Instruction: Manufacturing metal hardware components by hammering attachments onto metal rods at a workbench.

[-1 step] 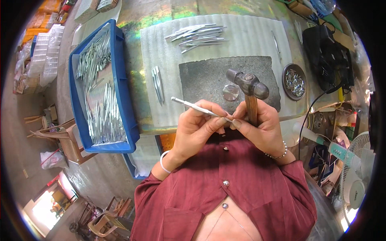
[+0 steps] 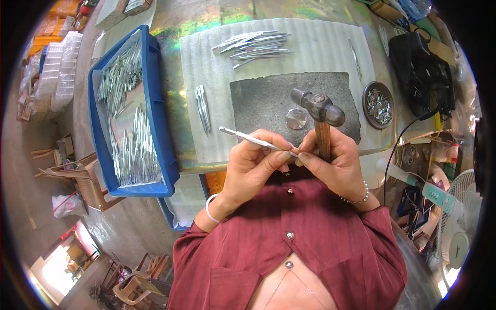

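Pinched in my left hand (image 2: 258, 166) is a slim silvery metal rod (image 2: 247, 137), pointing up and to the left from my fingers. My right hand (image 2: 337, 164) has a ball-peen hammer (image 2: 323, 129) by its wooden handle, the steel head standing above the fingers. The right thumb and fingertips also close at the rod's lower end, touching the left fingertips; anything small between them is hidden. Just beyond my hands lies a dark stone-like slab (image 2: 258, 98), and on it a small round, shiny metal block (image 2: 296, 119), left of the hammer head.
Similar rods lie in a pile (image 2: 256, 44) on the white foam sheet (image 2: 199, 57), with a few more (image 2: 202, 109) at its left. A blue tray (image 2: 155, 88) of rods stands left; a dark dish (image 2: 367, 114) of small metal parts sits right, near a fan (image 2: 457, 217).
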Demonstrator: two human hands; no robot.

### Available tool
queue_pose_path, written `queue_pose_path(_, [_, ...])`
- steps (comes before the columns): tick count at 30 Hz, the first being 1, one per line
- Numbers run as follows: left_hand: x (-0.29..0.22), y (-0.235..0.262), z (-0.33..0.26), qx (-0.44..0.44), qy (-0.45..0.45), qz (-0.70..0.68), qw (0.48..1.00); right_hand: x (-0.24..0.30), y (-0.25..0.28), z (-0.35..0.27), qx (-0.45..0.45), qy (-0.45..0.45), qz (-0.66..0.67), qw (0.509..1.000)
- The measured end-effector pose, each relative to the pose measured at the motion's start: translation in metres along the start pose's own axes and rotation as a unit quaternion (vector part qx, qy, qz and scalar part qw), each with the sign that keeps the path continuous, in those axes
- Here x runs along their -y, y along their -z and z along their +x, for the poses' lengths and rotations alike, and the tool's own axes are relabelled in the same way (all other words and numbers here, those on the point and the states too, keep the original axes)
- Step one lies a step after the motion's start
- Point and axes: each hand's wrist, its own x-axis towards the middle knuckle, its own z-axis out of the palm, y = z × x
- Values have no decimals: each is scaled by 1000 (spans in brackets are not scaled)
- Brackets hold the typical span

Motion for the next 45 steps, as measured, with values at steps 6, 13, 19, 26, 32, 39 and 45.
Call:
queue_pose_path(6, [9,5,3,14,8,-143,990,-1,9,5,38,-118,152,981])
queue_pose_path(13, [5,11,10,-49,19,-138,989,-4,20,20,-79,7,-265,961])
queue_pose_path(19, [10,7,24,-64,-26,32,997,-12,20,33,-59,147,-379,912])
queue_pose_path(26, [19,5,37,-61,-89,203,973,-13,34,40,-2,138,-315,939])
queue_pose_path(32, [17,0,40,-70,-108,293,947,-8,40,40,2,108,-292,950])
queue_pose_path(39, [17,-1,44,-66,-123,339,930,-22,52,29,-78,49,-165,982])
queue_pose_path(45, [16,1,45,-62,-133,357,922,-23,53,28,-85,44,-147,985])
